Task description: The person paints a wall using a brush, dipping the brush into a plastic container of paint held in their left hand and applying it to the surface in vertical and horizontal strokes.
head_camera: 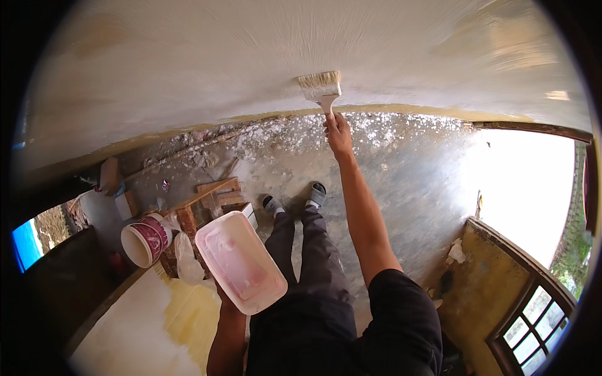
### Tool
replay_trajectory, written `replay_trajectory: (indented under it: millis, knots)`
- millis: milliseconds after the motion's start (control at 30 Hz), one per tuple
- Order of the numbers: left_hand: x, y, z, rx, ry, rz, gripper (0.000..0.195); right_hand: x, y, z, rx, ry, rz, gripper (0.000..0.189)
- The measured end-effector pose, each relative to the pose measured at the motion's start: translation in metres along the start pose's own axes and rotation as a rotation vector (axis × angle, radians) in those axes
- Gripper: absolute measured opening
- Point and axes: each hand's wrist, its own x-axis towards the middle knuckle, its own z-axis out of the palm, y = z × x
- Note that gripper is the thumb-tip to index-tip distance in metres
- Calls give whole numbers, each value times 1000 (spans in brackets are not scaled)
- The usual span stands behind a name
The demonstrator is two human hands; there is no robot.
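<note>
My right hand (338, 134) is closed round the handle of a wide flat paintbrush (322, 87), whose pale bristles lie against or close to the wall (211, 61) in front of me. The wall is coated whitish, with streaks of brush marks and some tan patches showing through. My left hand (228, 298) holds up a rectangular plastic tub (242, 263), tilted, with a thin pinkish-white residue or paint inside. Most of the fingers of that hand are hidden beneath the tub.
Left of my feet, a wooden crate or stand (188, 216) sits beside a paint bucket (146, 240) and a plastic bag (187, 258). White flecks lie on the concrete floor (376, 174) along the wall's base. A bright doorway (522, 188) and a paned window (534, 324) are at right.
</note>
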Motion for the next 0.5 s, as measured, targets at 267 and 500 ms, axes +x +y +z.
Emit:
replay_trajectory:
  millis: [267,500]
  knots:
    - [-10,4,-18,94,88,19,59,12,119,-39,-62,163,499,41]
    - [5,-7,36,30,37,-48,61,19,5,-65,15,171,273,43]
